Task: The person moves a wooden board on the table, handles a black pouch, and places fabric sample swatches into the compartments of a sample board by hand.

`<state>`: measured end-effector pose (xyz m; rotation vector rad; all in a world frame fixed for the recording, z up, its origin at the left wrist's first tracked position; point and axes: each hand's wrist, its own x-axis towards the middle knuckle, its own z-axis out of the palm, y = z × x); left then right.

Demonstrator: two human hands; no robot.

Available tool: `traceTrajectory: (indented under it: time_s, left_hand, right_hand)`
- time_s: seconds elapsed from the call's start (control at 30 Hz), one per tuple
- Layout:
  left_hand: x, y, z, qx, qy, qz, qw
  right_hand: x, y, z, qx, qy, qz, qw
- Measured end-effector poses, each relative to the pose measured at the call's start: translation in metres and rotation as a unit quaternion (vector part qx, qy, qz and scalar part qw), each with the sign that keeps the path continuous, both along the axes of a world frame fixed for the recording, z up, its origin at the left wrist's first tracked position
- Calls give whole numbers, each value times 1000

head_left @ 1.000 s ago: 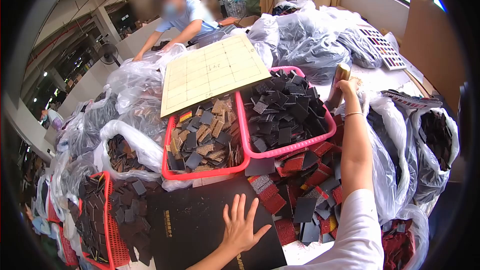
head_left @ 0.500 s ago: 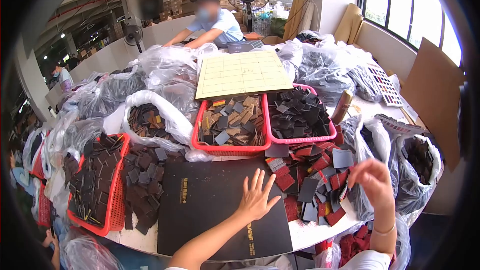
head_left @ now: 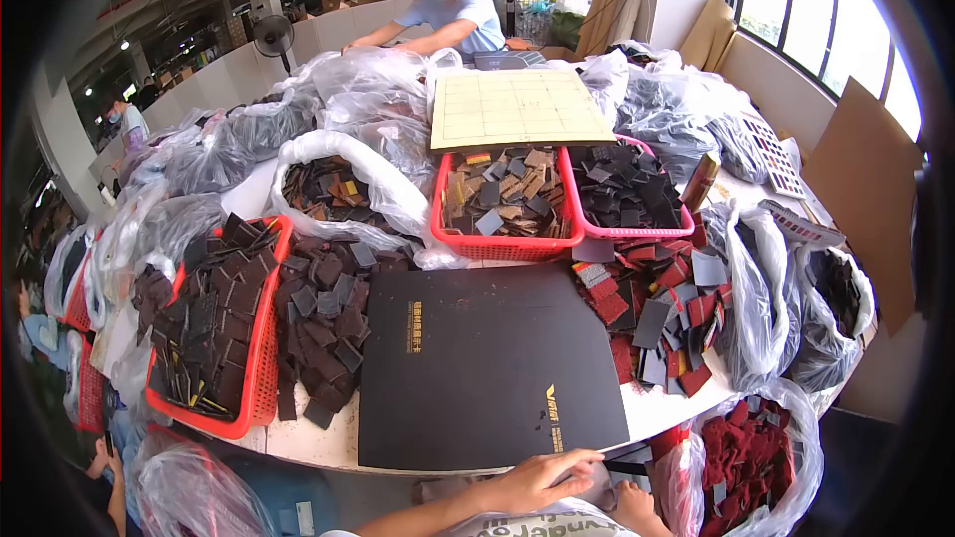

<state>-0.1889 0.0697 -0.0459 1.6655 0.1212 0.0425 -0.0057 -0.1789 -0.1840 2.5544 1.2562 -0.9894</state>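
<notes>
Black folder (head_left: 487, 368) between dark chips (head_left: 323, 313) and red chips (head_left: 702, 311).
It lies flat on our table (head_left: 338, 436); our left hand (head_left: 553, 480), loosely open, empty, nears its edge; our right hand's (head_left: 634, 506) grip we cannot tell.

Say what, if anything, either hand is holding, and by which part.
Nothing shows in the left hand, loosely open near the lower edge of the black folder. The right hand is partly out of frame, so its hold cannot be told.
</notes>
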Motion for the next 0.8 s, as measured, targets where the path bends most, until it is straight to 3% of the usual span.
traceTrajectory:
  time_s: [0.03,0.07,0.13,0.2,0.27,0.37,0.4,0.5,0.53,0.67,0.7,0.8]
  left_hand:
    - [-18,-7,-26,-47,48,10,998]
    - [-37,-16,-54,-92,96,19,991]
    - [-75,-41,-105,-73,115,158,978]
    - [-112,-53,-136,-89,190,237,949]
    - [-131,-64,-144,-15,239,356,903]
    - [-143,-71,-142,40,273,449,850]
    - [-143,-71,-139,36,270,434,859]
    - [-134,-63,-126,20,257,350,901]
    - [-130,-60,-119,16,255,315,914]
    - [-118,-41,-84,1,262,168,950]
    - [-116,-34,-73,-2,267,136,954]
    - [-109,-6,-21,-10,218,71,973]
  right_hand:
    - [-3,-2,-18,-34,-81,46,995]
    - [-5,-2,-36,-61,-60,46,995]
    - [-6,4,-67,-111,-19,45,993]
    - [-2,15,-67,-140,10,101,985]
    - [14,5,-97,-135,70,212,965]
    - [25,6,-98,-141,223,96,960]
    - [25,5,-89,-111,332,-145,926]
    - [22,2,-73,-92,333,-55,937]
    - [11,1,-52,-9,286,-23,958]
    - [12,1,-15,-103,132,119,979]
    - [10,12,16,-142,127,121,974]
    - [22,32,95,23,96,123,987]
